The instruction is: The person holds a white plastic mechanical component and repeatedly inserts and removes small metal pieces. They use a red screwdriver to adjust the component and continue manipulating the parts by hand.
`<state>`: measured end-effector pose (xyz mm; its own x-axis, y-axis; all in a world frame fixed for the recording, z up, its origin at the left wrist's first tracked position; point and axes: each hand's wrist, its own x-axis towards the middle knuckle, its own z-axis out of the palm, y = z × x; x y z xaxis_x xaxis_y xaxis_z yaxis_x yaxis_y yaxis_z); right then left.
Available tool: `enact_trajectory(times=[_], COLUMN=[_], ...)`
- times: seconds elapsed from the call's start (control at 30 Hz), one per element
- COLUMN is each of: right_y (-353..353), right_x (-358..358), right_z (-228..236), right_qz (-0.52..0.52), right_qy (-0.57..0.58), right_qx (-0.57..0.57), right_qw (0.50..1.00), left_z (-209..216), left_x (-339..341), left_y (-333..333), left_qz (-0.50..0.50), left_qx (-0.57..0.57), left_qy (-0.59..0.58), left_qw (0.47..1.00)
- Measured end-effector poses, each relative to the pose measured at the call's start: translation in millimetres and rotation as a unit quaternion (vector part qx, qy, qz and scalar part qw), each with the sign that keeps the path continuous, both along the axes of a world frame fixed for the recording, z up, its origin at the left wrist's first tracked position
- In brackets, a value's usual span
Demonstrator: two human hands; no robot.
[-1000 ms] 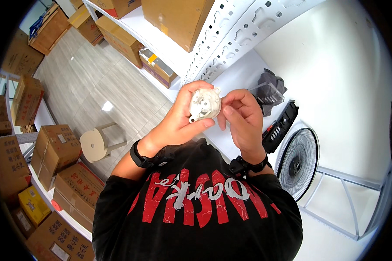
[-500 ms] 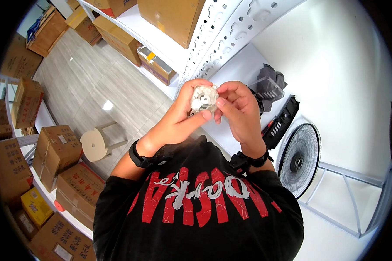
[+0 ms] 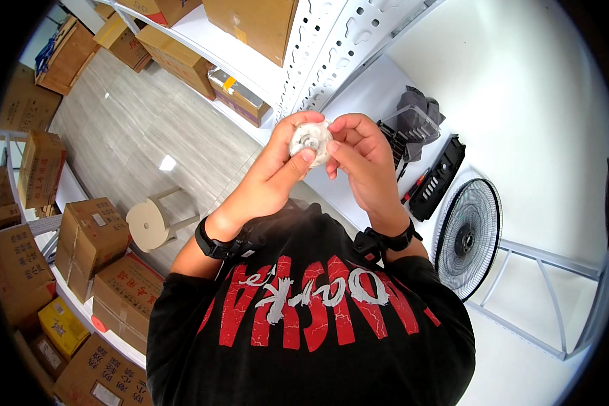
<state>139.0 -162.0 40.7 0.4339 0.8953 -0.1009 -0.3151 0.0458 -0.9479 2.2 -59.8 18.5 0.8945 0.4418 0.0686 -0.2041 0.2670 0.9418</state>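
Observation:
A small round part (image 3: pixel 311 141) of whitish, partly see-through plastic, with a grey metal-looking centre, is held up in front of my chest. Its exact kind I cannot make out. My left hand (image 3: pixel 269 177) grips it from the left, thumb across its near face and fingers behind the far rim. On the opposite side, my right hand (image 3: pixel 364 162) has its thumb and bent fingers closed at the right rim. The fingers cover part of the edge on both sides.
Right of my hands, a white surface bears a grey cloth-like bundle (image 3: pixel 423 111) with a clear plastic box (image 3: pixel 418 126), a long black slotted part (image 3: pixel 438 179) and a round black fan grille (image 3: pixel 468 238). A beige stool (image 3: pixel 149 223) stands left. Carton-laden shelves (image 3: pixel 95 233) flank the tiled floor.
Both hands have moved slightly up and left with the round part. The part has been turned, so its metal-looking centre shows differently and the white disc on its face is no longer distinct.

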Motion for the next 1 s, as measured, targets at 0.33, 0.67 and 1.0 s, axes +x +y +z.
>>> enact_trajectory(times=[0.33, 0.67, 1.0], right_y=[-7.9, -12.5, -9.5], right_x=[4.2, 1.8, 6.1], right_z=[-4.4, -6.9, -21.6], right_qz=[0.022, 0.01, 0.032], right_qy=[-0.049, -0.117, -0.1], right_qx=[-0.038, -0.024, -0.007], right_qw=[0.998, 0.993, 0.994], left_z=[-9.5, -13.6, -21.8], left_x=[0.7, -2.2, -2.1], left_y=[-3.0, -0.2, 2.3], left_qz=[-0.015, -0.033, -0.034], left_qx=[0.039, 0.011, 0.041], left_qy=[-0.077, -0.05, -0.049], left_qw=[0.996, 0.998, 0.997])
